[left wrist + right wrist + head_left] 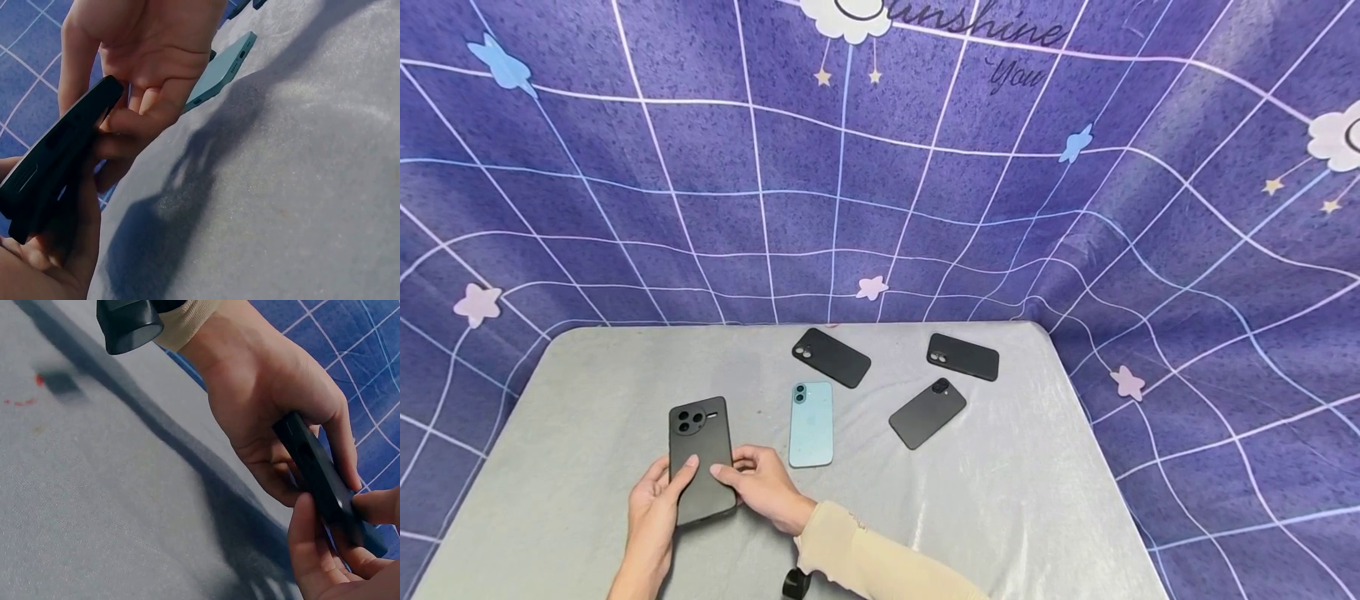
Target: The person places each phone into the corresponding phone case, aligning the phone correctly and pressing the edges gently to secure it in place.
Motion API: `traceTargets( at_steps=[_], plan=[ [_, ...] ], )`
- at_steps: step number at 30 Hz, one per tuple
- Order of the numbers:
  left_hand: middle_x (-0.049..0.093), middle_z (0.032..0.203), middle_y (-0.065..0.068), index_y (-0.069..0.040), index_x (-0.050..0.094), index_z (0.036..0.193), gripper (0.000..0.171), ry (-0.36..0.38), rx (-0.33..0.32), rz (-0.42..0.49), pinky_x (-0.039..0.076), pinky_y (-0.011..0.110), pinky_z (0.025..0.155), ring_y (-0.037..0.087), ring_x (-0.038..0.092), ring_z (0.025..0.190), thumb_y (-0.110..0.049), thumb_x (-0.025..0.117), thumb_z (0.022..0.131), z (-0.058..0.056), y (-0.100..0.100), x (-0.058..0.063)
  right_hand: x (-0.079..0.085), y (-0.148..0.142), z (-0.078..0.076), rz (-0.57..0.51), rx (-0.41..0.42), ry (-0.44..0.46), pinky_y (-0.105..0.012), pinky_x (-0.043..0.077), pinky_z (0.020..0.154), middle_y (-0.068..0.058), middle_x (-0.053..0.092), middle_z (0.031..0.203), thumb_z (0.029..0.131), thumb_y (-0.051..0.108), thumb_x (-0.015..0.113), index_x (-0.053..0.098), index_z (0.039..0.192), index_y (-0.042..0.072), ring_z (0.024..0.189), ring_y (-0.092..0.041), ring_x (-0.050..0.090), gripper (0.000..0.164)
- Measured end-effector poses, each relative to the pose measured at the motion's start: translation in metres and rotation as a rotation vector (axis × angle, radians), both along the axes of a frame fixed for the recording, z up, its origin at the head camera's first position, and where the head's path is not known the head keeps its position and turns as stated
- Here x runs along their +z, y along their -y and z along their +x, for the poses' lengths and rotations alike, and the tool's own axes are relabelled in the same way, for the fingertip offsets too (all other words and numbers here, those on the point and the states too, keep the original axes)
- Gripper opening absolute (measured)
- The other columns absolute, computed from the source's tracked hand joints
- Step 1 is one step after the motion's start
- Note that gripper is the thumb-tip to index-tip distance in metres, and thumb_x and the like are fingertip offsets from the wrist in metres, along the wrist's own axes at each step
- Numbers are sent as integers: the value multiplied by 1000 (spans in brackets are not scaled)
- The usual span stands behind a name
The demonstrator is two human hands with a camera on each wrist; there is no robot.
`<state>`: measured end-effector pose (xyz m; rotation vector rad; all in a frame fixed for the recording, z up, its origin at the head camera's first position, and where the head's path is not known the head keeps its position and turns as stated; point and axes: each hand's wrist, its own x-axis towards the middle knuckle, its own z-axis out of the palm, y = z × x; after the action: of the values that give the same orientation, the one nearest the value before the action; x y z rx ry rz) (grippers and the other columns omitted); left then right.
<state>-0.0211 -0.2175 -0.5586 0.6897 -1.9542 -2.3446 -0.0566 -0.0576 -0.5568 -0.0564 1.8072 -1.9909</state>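
Left wrist view: a dark phone (65, 140), seen edge-on and held between two hands.
Above the dark phone, the right hand (144, 75) grips its upper end; below it, the left hand (75, 269) grips its lower end. To its upper right lies a teal phone (223, 72), partly hidden by the right hand. Right of it spreads shadowed grey cloth (306, 187); left of it, a pale-lined blue backdrop (31, 62).

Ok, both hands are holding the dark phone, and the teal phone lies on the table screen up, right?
Not quite: the teal phone lies with its back facing up, camera lenses showing in the head view. The rest is right: it lies on the table, and the left hand and right hand hold the dark phone.
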Motion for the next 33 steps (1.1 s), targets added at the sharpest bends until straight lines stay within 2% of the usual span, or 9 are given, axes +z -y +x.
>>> traceTargets(
  at_steps=[8, 12, 16, 27, 33],
  plan=[
    [79, 98, -14, -6, 49, 138, 41, -8, -6, 8, 63, 22, 72, 5, 78, 83, -26, 69, 108, 0, -1, -2, -1, 0, -1, -136, 19, 69, -17, 55, 51, -5, 79, 84, 102, 8, 71, 73, 99, 6, 57, -6, 66, 4],
    [79, 99, -12, -6, 48, 139, 41, -21, -11, 14, 63, 22, 73, 6, 78, 83, -25, 68, 108, 0, 0, -3, -1, -1, -2, -140, 25, 59, -17, 52, 51, -5, 78, 83, 101, 8, 72, 73, 99, 5, 57, -4, 64, 4],
    [80, 100, -12, -6, 47, 140, 41, -30, -26, 24, 63, 23, 74, 7, 78, 85, -25, 67, 109, 1, 1, -4, -2, -3, -4, -126, 33, 38, -16, 50, 54, -5, 79, 84, 100, 9, 74, 75, 100, 2, 59, -2, 62, 7],
    [77, 106, -18, -9, 44, 142, 42, -25, -42, 23, 61, 19, 83, 2, 77, 95, -31, 62, 111, 5, 3, 0, -2, -8, -7, -169, 98, -7, -15, 53, 61, -13, 81, 97, 102, 12, 74, 75, 111, -4, 71, -1, 70, 18],
    [75, 107, -15, -9, 55, 134, 30, -51, -38, 20, 58, 17, 83, 1, 72, 98, -31, 58, 113, 7, 5, 1, -2, -10, -10, -180, 123, -36, -14, 52, 63, -17, 81, 102, 103, 13, 73, 73, 116, -7, 76, 0, 71, 23]
  ],
)
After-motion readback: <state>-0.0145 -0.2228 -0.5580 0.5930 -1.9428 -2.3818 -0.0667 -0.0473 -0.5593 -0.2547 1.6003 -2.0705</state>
